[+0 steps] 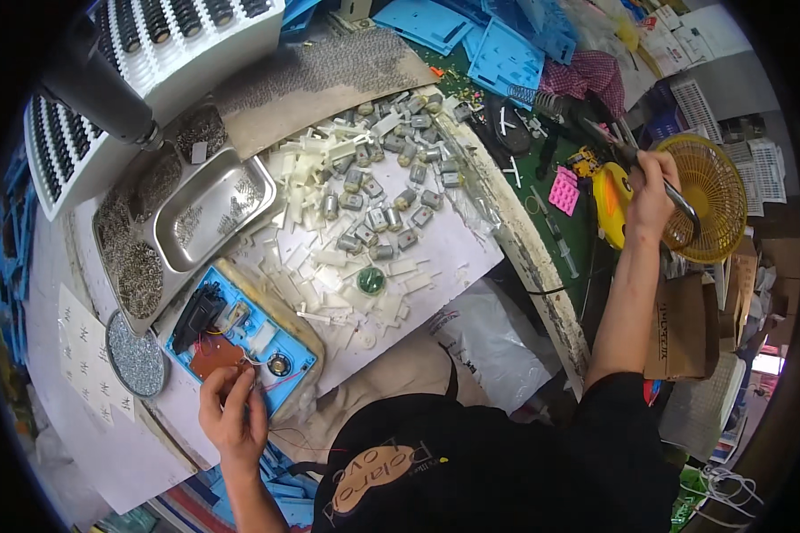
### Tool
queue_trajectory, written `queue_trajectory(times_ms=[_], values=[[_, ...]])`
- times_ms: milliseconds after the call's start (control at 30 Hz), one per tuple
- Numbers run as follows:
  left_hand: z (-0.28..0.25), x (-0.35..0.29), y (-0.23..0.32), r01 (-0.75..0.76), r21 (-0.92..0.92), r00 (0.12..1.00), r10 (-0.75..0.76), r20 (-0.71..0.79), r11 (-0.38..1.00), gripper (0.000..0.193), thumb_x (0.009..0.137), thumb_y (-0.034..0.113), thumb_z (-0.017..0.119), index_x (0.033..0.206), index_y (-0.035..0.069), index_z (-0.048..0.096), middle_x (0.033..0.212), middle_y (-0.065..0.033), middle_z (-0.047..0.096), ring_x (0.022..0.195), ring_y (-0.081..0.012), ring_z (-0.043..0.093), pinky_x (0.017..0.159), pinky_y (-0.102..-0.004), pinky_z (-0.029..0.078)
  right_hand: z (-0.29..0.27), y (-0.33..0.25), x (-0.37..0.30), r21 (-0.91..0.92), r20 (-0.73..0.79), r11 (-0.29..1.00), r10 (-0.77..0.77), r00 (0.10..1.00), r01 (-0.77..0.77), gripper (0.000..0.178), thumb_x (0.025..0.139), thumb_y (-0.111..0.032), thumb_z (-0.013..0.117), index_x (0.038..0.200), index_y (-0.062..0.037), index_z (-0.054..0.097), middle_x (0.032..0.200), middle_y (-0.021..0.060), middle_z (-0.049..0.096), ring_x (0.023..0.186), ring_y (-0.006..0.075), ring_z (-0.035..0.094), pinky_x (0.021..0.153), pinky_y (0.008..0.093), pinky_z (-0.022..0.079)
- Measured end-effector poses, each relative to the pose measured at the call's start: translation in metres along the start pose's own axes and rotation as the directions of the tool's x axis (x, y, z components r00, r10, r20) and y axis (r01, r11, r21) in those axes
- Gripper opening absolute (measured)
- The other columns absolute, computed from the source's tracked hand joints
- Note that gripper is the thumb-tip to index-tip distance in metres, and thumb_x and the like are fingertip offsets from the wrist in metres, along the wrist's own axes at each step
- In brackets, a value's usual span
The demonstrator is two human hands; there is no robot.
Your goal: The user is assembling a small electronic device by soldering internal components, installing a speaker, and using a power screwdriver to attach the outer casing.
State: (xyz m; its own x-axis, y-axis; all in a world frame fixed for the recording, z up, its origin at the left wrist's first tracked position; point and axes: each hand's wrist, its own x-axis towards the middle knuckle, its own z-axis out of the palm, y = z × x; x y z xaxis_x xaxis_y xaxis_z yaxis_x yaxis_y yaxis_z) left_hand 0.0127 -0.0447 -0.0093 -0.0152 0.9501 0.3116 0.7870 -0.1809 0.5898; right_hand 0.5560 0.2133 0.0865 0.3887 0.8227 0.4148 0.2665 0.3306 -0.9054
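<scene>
A blue plastic housing (291, 377) lies tilted at the bench's front edge. Inside it are a brown circuit board (215, 357), a black part (199, 317), a round speaker (279, 364) and thin coloured wires. Over the board's near corner, my left hand (229, 413) has its fingertips pinched together; what they hold is hidden. Stretched out to the right, my right hand (653, 197) is wrapped round the dark handle of a soldering iron (629, 153). Its cord curves down beside the hand. The iron points toward a coiled spring holder (535, 98).
White plastic parts (307, 178) and small motors (378, 218) cover the mid bench. A metal tray (164, 244) and round dish (137, 354) hold small hardware. A dark powered tool (107, 93) hangs upper left. A yellow basket (707, 200), syringe (560, 240) and pink piece (564, 190) lie right.
</scene>
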Motion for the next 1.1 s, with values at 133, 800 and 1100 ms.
queue_trajectory(times_ms=[133, 800, 1100], values=[[-0.001, 0.003, 0.002, 0.016, -0.007, 1.0, -0.016, 0.018, 1.0, 0.031, 0.082, -0.008, 0.067, 0.112, 0.0, 0.072, 0.111, -0.0184, 0.063, 0.099, -0.0326, 0.067, 0.085, -0.0381, 0.056, 0.036, 0.039, 0.022, -0.009, 0.086, 0.992, 0.128, 0.988, -0.127, 0.012, 0.093, -0.008, 0.07, 0.083, -0.0087, 0.064, 0.066, -0.0064, 0.048, 0.056, 0.0036, 0.04, 0.051, 0.0226, 0.026], [-0.004, 0.05, -0.014, -0.002, 0.265, 0.962, 0.074, -0.263, 0.964, 0.023, 0.07, 0.014, 0.079, 0.092, 0.015, 0.074, 0.106, -0.0025, 0.06, 0.098, -0.0251, 0.055, 0.089, -0.0428, 0.037, 0.306, -0.053, -0.23, 0.082, 0.925, 0.922, -0.212, 0.317, 0.378, 0.011, 0.082, -0.012, 0.076, 0.085, -0.0036, 0.07, 0.079, 0.009, 0.067, 0.072, 0.0268, 0.064, 0.066, 0.0374, 0.051], [-0.001, 0.05, -0.014, 0.009, 0.29, 0.971, 0.062, -0.233, 0.957, 0.03, 0.073, 0.016, 0.078, 0.103, 0.016, 0.078, 0.111, -0.0031, 0.061, 0.103, -0.0258, 0.054, 0.091, -0.0434, 0.035, 0.326, -0.069, -0.24, 0.011, 0.973, 0.762, -0.158, 0.17, 0.647, 0.024, 0.082, -0.026, 0.074, 0.076, -0.0049, 0.066, 0.072, 0.0121, 0.066, 0.073, 0.0327, 0.067, 0.064, 0.0454, 0.053]])
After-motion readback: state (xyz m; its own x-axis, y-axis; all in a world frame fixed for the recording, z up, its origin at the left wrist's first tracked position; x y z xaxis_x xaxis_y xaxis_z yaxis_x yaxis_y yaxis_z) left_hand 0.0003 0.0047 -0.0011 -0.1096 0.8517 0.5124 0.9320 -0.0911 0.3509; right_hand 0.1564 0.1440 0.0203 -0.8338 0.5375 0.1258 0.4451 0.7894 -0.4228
